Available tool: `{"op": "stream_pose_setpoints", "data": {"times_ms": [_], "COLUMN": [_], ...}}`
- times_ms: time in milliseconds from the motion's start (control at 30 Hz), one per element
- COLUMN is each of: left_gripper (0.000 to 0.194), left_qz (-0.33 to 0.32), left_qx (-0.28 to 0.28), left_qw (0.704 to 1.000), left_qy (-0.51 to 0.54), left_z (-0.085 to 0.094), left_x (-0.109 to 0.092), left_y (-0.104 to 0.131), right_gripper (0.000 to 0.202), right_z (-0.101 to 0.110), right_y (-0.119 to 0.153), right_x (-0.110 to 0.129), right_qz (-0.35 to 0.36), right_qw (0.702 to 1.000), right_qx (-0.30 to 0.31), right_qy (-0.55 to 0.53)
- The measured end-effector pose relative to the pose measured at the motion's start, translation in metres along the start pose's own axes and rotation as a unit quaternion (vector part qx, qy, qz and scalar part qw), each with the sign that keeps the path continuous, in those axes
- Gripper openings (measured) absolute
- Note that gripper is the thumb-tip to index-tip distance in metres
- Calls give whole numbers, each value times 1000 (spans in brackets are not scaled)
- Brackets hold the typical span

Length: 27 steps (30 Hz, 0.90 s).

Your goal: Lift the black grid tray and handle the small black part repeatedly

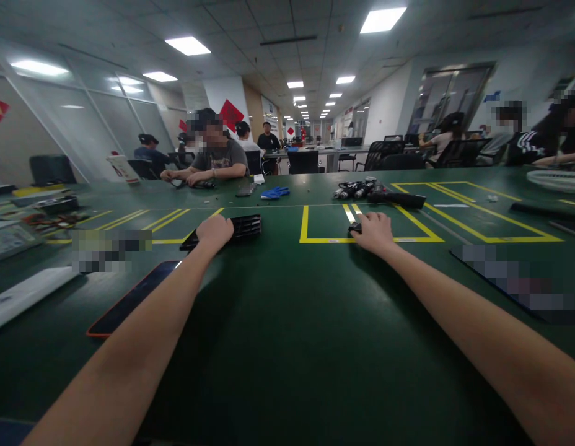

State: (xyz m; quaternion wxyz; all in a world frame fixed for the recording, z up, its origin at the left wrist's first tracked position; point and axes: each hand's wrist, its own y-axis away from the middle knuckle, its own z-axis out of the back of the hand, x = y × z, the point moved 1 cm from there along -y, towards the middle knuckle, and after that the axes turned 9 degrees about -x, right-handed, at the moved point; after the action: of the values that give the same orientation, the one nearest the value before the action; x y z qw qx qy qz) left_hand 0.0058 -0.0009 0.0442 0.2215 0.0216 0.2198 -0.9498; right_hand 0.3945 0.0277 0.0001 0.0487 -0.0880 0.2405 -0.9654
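My left hand (215,230) is closed at the near left side of a black slotted tray (248,227) lying on the green table (287,322). Its fingertips are hidden behind the hand, and the tray sticks out on both sides of it. Further right, my right hand (377,229) curls over a small black object (355,228) at the front of a yellow tape rectangle (305,226). Most of that object is covered by the fingers, so its kind does not show.
Beneath my left forearm lies an orange-edged phone-like slab (134,300). Black cables (357,189) and a blue glove-like item (275,192) sit farther back. Across the table a person (222,158) leans on it. A dark flat panel (510,279) lies at right.
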Motion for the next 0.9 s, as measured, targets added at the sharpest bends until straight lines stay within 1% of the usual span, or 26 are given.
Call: {"op": "stream_pose_setpoints", "data": {"times_ms": [67,100,133,200,267,300,367,433,467,500,567,600,633,667,700,733,800,833,900], "left_gripper": [40,39,39,41,46,49,49,45,43,41,41,42,42,42,42,42,43,43,39], "left_qz": [-34,-57,-94,-169,-248,-276,-303,-307,-309,-317,-352,-381,-416,-456,-496,-523,-535,-536,-530], "left_qx": [-37,-40,-34,-3,25,40,65,74,68,56,31,27,37,70,110,138,154,154,137], "left_qw": [999,997,993,977,955,947,938,937,937,935,921,907,887,860,829,807,798,798,807], "left_qy": [16,33,66,133,160,162,154,147,146,147,162,177,198,219,232,235,231,228,220], "left_z": [2,0,-2,-11,-20,-25,-32,-33,-32,-28,-16,-8,0,8,16,23,33,36,37], "left_x": [-16,-26,-36,-56,-70,-74,-77,-76,-76,-76,-79,-81,-84,-87,-89,-92,-95,-97,-99], "left_y": [11,20,30,54,75,83,89,90,91,93,108,119,134,149,165,179,198,203,201], "right_gripper": [50,50,49,49,49,50,49,49,49,48,45,44,43,43,44,44,44,42,40], "right_z": [4,6,7,7,7,6,4,4,5,6,9,10,11,10,9,6,-1,-5,-10], "right_y": [3,6,11,24,41,50,64,68,66,61,46,37,29,21,15,11,5,4,3], "right_x": [17,28,40,65,88,98,111,116,114,110,93,81,67,51,36,22,-2,-10,-19], "right_qz": [24,47,76,150,205,229,272,298,303,300,270,243,214,186,158,129,82,62,48], "right_qw": [999,998,995,981,964,957,944,933,930,932,949,961,970,977,982,987,995,998,998], "right_qx": [-29,-40,-51,-47,-18,3,56,95,101,93,40,1,-41,-71,-90,-94,-45,-12,30], "right_qy": [-10,-25,-47,-116,-169,-178,-179,-178,-180,-179,-158,-135,-107,-77,-45,-16,24,27,27]}}
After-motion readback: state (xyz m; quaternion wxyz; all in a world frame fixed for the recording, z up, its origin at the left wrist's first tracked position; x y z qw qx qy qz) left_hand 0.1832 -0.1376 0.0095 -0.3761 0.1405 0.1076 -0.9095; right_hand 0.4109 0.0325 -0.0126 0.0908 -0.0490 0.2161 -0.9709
